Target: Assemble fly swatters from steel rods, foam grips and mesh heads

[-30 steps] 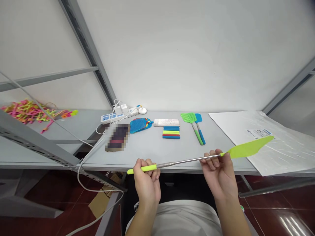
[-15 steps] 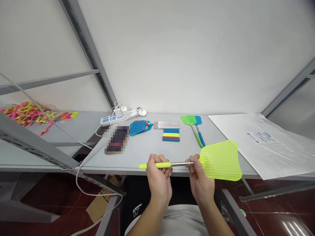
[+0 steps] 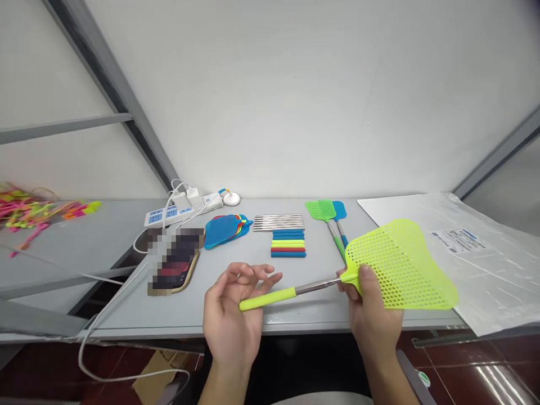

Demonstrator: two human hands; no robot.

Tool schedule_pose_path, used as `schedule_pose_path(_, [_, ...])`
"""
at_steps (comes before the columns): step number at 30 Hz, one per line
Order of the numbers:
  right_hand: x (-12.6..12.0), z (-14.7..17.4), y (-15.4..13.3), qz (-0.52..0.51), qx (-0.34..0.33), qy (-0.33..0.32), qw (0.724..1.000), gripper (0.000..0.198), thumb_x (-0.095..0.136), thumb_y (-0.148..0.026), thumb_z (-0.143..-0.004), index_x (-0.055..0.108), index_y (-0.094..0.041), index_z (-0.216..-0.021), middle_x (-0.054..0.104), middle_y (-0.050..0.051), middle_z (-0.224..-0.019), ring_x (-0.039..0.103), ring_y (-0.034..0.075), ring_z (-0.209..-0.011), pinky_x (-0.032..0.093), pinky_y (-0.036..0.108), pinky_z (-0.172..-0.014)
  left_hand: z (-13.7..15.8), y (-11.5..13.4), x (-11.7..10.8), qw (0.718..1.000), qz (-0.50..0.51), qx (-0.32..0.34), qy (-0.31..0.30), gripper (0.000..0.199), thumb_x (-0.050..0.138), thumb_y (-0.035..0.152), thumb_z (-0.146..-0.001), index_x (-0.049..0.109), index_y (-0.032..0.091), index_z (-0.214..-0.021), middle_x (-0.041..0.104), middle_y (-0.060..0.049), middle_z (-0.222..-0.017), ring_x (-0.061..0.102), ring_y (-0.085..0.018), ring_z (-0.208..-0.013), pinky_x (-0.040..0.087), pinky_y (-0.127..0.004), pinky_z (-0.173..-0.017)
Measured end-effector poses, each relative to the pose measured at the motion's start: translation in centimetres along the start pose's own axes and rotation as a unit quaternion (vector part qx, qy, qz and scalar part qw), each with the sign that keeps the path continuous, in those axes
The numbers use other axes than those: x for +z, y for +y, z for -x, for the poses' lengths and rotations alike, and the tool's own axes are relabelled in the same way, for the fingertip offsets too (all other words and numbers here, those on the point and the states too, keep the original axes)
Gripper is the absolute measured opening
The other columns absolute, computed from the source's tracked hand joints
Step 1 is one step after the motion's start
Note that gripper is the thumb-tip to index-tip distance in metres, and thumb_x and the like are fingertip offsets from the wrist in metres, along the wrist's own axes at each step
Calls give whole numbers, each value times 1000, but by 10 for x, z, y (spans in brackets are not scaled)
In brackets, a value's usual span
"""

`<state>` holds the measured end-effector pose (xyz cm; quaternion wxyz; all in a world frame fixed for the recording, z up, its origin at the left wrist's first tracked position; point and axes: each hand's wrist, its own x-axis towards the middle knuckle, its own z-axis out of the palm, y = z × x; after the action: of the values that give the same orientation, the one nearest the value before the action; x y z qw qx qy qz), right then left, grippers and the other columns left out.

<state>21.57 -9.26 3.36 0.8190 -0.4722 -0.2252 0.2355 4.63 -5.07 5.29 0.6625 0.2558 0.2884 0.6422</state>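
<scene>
A yellow-green fly swatter (image 3: 403, 264) is in my right hand (image 3: 373, 309), whose thumb presses on the lower part of the mesh head with the fingers behind. Its metal shaft slants down left to a yellow-green grip (image 3: 268, 299). My left hand (image 3: 236, 315) lies palm up with fingers spread, and the grip's end rests at the palm, not clasped. Beyond the hands lie a stack of blue, red and yellow swatter heads (image 3: 223, 231), a row of metal rods (image 3: 278, 223) and several coloured grips (image 3: 288, 243). A green swatter (image 3: 321, 210) and a blue swatter (image 3: 340, 210) lie behind the held one.
A phone (image 3: 179, 261), partly pixelated, and a white power strip (image 3: 185, 211) with cables are on the left. White wrapped sheeting (image 3: 502, 259) covers the table's right side. Bright pink and yellow pieces (image 3: 25, 211) are heaped far left, past the grey metal frame (image 3: 139, 135).
My left hand has let go of the grip and opened, moving left. My right hand has shifted from the shaft onto the swatter's head, which is now raised and farther right. The view has shifted.
</scene>
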Motion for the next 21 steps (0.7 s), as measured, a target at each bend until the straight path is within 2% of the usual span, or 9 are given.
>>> schedule_pose_path(4, [4,-4,6,52,7,-4,999,25,70,-41,-83,63,-19,-76,62,1,-63,51,13,-50,43,29,-48,-5,-10,10,996,-50,56,43,31,46,37,-89,63,20,-69,60,-5,-65,66,-27,-85,54,-50,-87])
schedule_pose_path(7, [5,-2,4,86,5,-13,996,30,65,-42,-88,60,-18,-70,59,0,-58,49,12,-48,43,29,-47,-9,-21,14,995,-66,57,52,31,45,35,-90,62,20,-69,61,-3,-64,66,-24,-81,55,-46,-88])
schedule_pose_path(10, [6,-6,-4,109,-17,-6,994,31,66,-44,-86,62,-18,-71,61,2,-58,54,15,-51,46,29,-46,-11,-34,17,996,-77,2,35,30,49,35,-91,60,19,-69,63,-3,-66,65,-21,-78,56,-39,-83])
schedule_pose_path(13, [5,-21,-10,152,-34,-29,987,29,65,-43,-86,65,-18,-72,62,2,-62,55,15,-52,46,28,-47,-12,-44,22,991,-103,-83,12,30,52,40,-90,58,18,-70,63,-3,-68,60,-16,-62,53,-26,-59])
schedule_pose_path(15, [5,-32,-11,206,-55,-86,973,26,60,-40,-91,67,-19,-78,65,3,-71,59,15,-61,49,27,-55,-12,-48,27,982,-128,-138,1,30,56,44,-88,55,18,-73,62,-1,-68,46,-8,-42,38,-19,-40])
schedule_pose_path(17, [5,-36,-9,258,-81,-170,948,22,54,-36,-95,69,-22,-90,66,3,-85,62,16,-79,52,27,-71,-13,-53,33,971,-143,-193,0,30,62,47,-84,52,19,-77,59,4,-66,29,-1,-34,21,-15,-34])
schedule_pose_path(18, [6,-36,-6,272,-87,-216,934,21,51,-35,-96,69,-24,-96,66,4,-92,62,17,-88,51,27,-79,-13,-57,36,965,-145,-218,6,32,66,49,-81,51,21,-80,55,6,-64,25,0,-33,16,-13,-35])
schedule_pose_path(19, [8,-35,-4,278,-83,-261,921,20,49,-33,-97,67,-26,-102,66,4,-99,61,17,-95,51,27,-84,-13,-62,40,960,-142,-240,16,34,69,50,-79,50,23,-84,50,9,-61,24,0,-34,15,-13,-36])
schedule_pose_path(21, [11,-31,3,271,-52,-324,905,22,44,-33,-98,63,-26,-108,63,5,-105,61,17,-98,51,27,-84,-11,-77,45,956,-132,-260,40,39,70,54,-77,48,26,-91,45,10,-60,31,-2,-37,20,-13,-38])
